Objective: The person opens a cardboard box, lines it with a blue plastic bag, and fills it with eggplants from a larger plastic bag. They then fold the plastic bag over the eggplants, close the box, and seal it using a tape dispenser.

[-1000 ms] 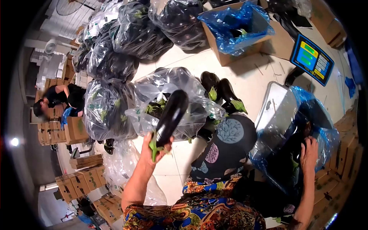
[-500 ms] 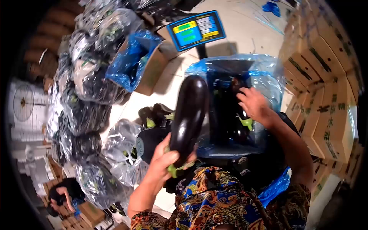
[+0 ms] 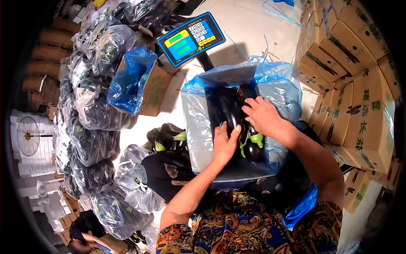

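A cardboard box lined with blue plastic film stands in front of me with several dark purple eggplants in it. My left hand reaches inside, thumb and fingers straddling the lower part of a long eggplant on the left. Over the eggplants on the right lies my right hand, fingers apart and touching them. One eggplant's upper end shows beyond these fingertips. Below the right hand, a green stem cap and a rounded eggplant are visible. The hands hide parts of the eggplants.
Behind the box is a scale display. Loose eggplants lie left of the box, near a small blue-lined carton. Bagged eggplants are piled at left; cartons are stacked at right. Another person works at lower left.
My left hand has lowered the long eggplant from above the box's left side into the box. The right hand stays over the eggplants. The view has shifted slightly.
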A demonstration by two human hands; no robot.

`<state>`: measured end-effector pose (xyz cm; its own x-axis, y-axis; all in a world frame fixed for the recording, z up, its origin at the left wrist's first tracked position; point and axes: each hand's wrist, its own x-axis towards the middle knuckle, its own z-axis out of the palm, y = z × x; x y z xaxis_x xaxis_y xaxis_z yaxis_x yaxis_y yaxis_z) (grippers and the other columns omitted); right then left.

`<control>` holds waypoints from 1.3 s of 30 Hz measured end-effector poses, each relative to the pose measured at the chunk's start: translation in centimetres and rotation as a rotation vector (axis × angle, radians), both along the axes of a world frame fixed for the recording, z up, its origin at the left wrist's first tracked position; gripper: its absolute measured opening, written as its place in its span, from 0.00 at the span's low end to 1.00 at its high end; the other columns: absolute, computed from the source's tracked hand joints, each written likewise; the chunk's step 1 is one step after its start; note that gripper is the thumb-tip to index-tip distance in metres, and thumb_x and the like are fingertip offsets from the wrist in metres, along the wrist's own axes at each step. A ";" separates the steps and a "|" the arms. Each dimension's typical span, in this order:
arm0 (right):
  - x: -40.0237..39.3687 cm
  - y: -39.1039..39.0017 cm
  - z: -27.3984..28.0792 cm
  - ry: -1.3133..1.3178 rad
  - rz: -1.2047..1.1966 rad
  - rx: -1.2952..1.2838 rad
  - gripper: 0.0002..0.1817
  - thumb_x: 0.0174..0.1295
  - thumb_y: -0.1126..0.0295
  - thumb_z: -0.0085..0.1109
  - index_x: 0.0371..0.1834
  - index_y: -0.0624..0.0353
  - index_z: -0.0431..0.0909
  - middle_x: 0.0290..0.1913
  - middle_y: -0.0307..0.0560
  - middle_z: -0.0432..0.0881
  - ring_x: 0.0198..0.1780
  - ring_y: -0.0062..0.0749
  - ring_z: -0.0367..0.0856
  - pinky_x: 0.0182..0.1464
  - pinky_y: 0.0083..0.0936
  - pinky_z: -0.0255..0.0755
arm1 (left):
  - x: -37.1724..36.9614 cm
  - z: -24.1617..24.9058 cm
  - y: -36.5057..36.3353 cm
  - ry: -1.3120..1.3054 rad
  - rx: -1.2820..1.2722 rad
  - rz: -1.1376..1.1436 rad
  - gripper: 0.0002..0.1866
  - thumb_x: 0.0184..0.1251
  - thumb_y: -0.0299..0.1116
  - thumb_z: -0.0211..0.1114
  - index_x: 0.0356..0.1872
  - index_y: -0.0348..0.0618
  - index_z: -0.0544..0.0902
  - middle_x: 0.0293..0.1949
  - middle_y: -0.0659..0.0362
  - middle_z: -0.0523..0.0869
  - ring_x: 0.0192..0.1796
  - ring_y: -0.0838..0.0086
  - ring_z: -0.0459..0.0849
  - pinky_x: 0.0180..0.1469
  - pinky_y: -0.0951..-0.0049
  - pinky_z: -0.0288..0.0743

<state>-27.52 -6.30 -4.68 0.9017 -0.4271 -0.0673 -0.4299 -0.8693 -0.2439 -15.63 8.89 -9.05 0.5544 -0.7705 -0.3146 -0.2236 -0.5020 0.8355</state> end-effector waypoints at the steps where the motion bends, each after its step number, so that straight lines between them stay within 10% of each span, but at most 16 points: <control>1: -0.1 0.1 -0.2 -0.044 -0.007 0.011 0.20 0.56 0.66 0.65 0.52 0.57 0.77 0.59 0.50 0.72 0.54 0.47 0.72 0.56 0.39 0.71 | -0.1 1.3 0.1 -0.101 -0.008 -0.039 0.42 0.66 0.45 0.66 0.70 0.27 0.55 0.57 0.39 0.72 0.60 0.51 0.72 0.63 0.61 0.67; 6: -1.1 1.8 0.3 -0.224 -0.056 0.077 0.17 0.57 0.70 0.62 0.49 0.62 0.76 0.56 0.54 0.73 0.54 0.52 0.71 0.55 0.44 0.70 | 0.7 1.9 0.2 -0.390 -0.225 -0.191 0.42 0.64 0.39 0.67 0.71 0.29 0.55 0.60 0.33 0.67 0.60 0.41 0.70 0.64 0.56 0.66; 16: -3.1 2.0 4.4 -0.314 -0.098 0.252 0.19 0.56 0.68 0.65 0.51 0.59 0.78 0.42 0.52 0.80 0.43 0.49 0.80 0.45 0.35 0.75 | 3.7 9.6 3.5 0.046 -0.205 -0.092 0.18 0.64 0.27 0.64 0.56 0.37 0.78 0.49 0.52 0.80 0.49 0.68 0.84 0.52 0.72 0.77; 24: -2.7 1.4 6.2 -0.087 -0.247 0.327 0.17 0.60 0.65 0.63 0.52 0.58 0.78 0.39 0.50 0.81 0.42 0.47 0.81 0.42 0.39 0.76 | 4.8 8.9 4.0 -0.076 -0.238 -0.045 0.20 0.64 0.28 0.66 0.57 0.39 0.79 0.53 0.51 0.80 0.47 0.68 0.83 0.51 0.72 0.78; 39: -2.4 3.0 5.7 0.276 -0.128 0.269 0.16 0.58 0.59 0.66 0.37 0.58 0.72 0.27 0.54 0.82 0.30 0.53 0.83 0.31 0.44 0.73 | 2.4 5.5 0.2 -0.358 -0.199 -0.233 0.39 0.60 0.38 0.72 0.69 0.36 0.62 0.60 0.35 0.71 0.58 0.37 0.74 0.55 0.52 0.75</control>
